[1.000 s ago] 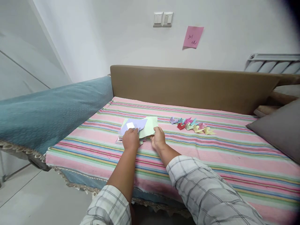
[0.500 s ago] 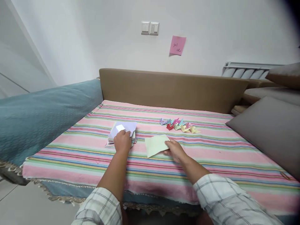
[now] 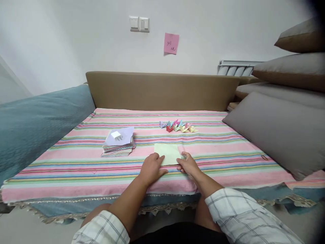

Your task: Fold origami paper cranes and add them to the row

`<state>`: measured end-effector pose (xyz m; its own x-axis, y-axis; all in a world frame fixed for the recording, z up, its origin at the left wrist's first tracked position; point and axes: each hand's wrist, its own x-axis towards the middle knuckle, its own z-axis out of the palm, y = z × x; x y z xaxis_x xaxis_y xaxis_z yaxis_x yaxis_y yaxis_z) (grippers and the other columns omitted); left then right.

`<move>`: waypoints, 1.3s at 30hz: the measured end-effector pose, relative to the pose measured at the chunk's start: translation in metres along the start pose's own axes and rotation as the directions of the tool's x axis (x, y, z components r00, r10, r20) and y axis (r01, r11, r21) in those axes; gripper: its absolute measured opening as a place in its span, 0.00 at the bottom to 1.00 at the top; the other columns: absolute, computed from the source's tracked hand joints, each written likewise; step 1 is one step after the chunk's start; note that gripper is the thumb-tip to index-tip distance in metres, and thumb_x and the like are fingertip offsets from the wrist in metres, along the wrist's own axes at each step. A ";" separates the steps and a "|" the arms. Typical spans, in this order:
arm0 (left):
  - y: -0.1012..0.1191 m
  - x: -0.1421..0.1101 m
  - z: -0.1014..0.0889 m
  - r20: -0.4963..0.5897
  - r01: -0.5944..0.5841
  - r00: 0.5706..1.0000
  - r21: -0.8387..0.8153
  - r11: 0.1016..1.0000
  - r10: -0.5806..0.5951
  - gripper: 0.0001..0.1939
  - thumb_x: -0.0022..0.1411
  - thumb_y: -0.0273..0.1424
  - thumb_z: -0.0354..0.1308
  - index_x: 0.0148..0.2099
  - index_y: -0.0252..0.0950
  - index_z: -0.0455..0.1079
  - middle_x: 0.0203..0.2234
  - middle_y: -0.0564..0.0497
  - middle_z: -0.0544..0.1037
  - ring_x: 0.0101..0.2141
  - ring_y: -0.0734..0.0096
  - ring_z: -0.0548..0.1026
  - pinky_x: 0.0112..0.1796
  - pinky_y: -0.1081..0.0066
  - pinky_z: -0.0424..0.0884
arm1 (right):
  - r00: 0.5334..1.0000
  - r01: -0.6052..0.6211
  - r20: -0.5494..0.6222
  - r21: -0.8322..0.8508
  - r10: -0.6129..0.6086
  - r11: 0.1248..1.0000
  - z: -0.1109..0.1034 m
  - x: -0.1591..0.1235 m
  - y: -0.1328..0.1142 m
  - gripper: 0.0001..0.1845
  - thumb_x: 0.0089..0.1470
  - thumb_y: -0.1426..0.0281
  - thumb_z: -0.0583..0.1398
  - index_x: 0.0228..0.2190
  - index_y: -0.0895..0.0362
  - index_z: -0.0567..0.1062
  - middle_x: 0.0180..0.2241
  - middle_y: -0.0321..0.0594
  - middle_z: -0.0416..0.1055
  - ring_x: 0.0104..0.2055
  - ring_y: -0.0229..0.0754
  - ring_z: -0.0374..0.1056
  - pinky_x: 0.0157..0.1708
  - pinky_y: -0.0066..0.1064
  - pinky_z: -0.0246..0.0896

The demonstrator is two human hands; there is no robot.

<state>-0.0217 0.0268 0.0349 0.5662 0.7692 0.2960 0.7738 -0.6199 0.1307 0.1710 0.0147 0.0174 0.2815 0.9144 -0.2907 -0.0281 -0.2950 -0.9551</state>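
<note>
A pale green sheet of paper (image 3: pixel 167 153) lies on the striped cloth in front of me. My right hand (image 3: pixel 187 164) pinches its lower right corner, thumb on top. At the sheet's lower left edge rests my left hand (image 3: pixel 153 166), palm down, its thumb spread away from the fingers. To the left stands a stack of paper sheets (image 3: pixel 118 149) topped by a lilac sheet (image 3: pixel 127 133). On that sheet sits a white plug adapter (image 3: pixel 116 135) with its prongs showing. Beyond the green sheet, several small folded paper cranes (image 3: pixel 176 127) in mixed colours lie in two rows.
The pink striped cloth (image 3: pixel 76 162) covers the sofa seat. A brown backrest (image 3: pixel 162 91) closes off the far side, a blue-covered armrest (image 3: pixel 45 118) the left. Grey cushions (image 3: pixel 274 128) are piled at the right. A small brownish loop (image 3: pixel 264 157) lies near them.
My left hand has left the paper stack and adapter and moved right to the green sheet. The sheet now lies lower and flatter, still in my right hand. The view has shifted right.
</note>
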 end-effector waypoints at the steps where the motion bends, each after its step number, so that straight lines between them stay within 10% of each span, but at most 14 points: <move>1: 0.006 0.000 0.004 0.021 0.019 1.000 0.032 0.999 -0.020 0.29 0.52 0.44 0.60 0.54 0.37 0.64 0.39 0.44 0.69 0.40 0.58 0.67 0.41 0.63 0.64 | 1.000 -0.007 0.003 0.005 0.007 1.000 0.001 -0.005 0.002 0.35 0.44 0.72 0.62 0.52 0.58 0.55 0.23 0.33 0.69 0.15 0.34 0.65 0.09 0.19 0.51; 8: 0.008 0.008 0.004 0.179 0.150 0.969 0.114 0.982 -0.169 0.12 0.60 0.28 0.48 0.42 0.38 0.71 0.38 0.45 0.68 0.40 0.62 0.68 0.40 0.66 0.64 | 0.989 -0.094 0.127 0.133 0.078 0.987 -0.002 -0.048 0.000 0.34 0.48 0.63 0.61 0.53 0.52 0.53 0.24 0.32 0.69 0.17 0.34 0.66 0.12 0.20 0.54; 17: -0.008 0.014 0.008 0.239 0.100 0.965 0.057 0.993 -0.110 0.13 0.61 0.30 0.49 0.42 0.40 0.74 0.35 0.46 0.70 0.36 0.64 0.70 0.37 0.69 0.65 | 0.987 0.128 0.070 0.186 -0.143 0.974 -0.112 -0.101 0.007 0.17 0.43 0.60 0.64 0.35 0.54 0.72 0.25 0.35 0.67 0.24 0.35 0.63 0.22 0.26 0.59; 22: -0.002 0.008 0.015 0.161 0.148 0.975 0.025 0.989 -0.150 0.15 0.61 0.28 0.47 0.43 0.38 0.74 0.34 0.45 0.69 0.38 0.64 0.70 0.40 0.68 0.66 | 0.983 -0.003 0.163 0.456 -0.080 0.890 -0.074 -0.060 -0.004 0.08 0.46 0.62 0.59 0.28 0.53 0.70 0.22 0.33 0.63 0.20 0.35 0.59 0.19 0.27 0.59; 26: -0.003 -0.002 0.023 0.070 0.165 0.984 -0.003 0.986 -0.165 0.15 0.61 0.26 0.48 0.46 0.38 0.73 0.36 0.45 0.69 0.40 0.65 0.69 0.42 0.68 0.66 | 0.971 0.217 0.062 0.194 -0.233 0.957 -0.041 0.001 -0.017 0.09 0.49 0.61 0.54 0.27 0.53 0.67 0.21 0.34 0.62 0.24 0.37 0.62 0.26 0.29 0.63; 31: -0.015 -0.013 0.031 -0.063 0.088 0.993 -0.176 0.981 -0.101 0.17 0.60 0.25 0.49 0.49 0.39 0.71 0.36 0.46 0.69 0.38 0.67 0.69 0.39 0.69 0.69 | 0.928 0.311 0.234 -0.055 -0.291 0.949 -0.050 0.037 -0.003 0.16 0.33 0.72 0.63 0.30 0.56 0.73 0.37 0.42 0.70 0.45 0.47 0.65 0.49 0.41 0.59; 35: -0.021 -0.012 0.027 -0.033 -0.003 0.999 -0.227 0.974 -0.004 0.18 0.60 0.25 0.49 0.50 0.40 0.71 0.35 0.47 0.68 0.38 0.68 0.69 0.37 0.71 0.68 | 0.696 0.718 0.539 -0.505 -0.475 0.479 -0.064 0.036 0.013 0.36 0.37 0.69 0.62 0.52 0.54 0.65 0.60 0.49 0.50 0.63 0.53 0.44 0.59 0.47 0.44; 39: -0.022 -0.008 0.020 -0.029 -0.079 0.997 -0.271 0.959 0.074 0.17 0.60 0.24 0.48 0.48 0.42 0.72 0.34 0.48 0.67 0.36 0.70 0.68 0.37 0.72 0.67 | 0.610 0.789 0.608 -0.527 -0.508 0.316 -0.060 0.031 0.016 0.30 0.42 0.68 0.62 0.50 0.51 0.70 0.60 0.47 0.49 0.63 0.54 0.44 0.58 0.47 0.45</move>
<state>-0.0380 0.0375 0.0106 0.6135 0.7164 0.3321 0.6207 -0.6975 0.3580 0.2364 0.0213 -0.0034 -0.3975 0.8762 0.2727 0.7191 0.4820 -0.5005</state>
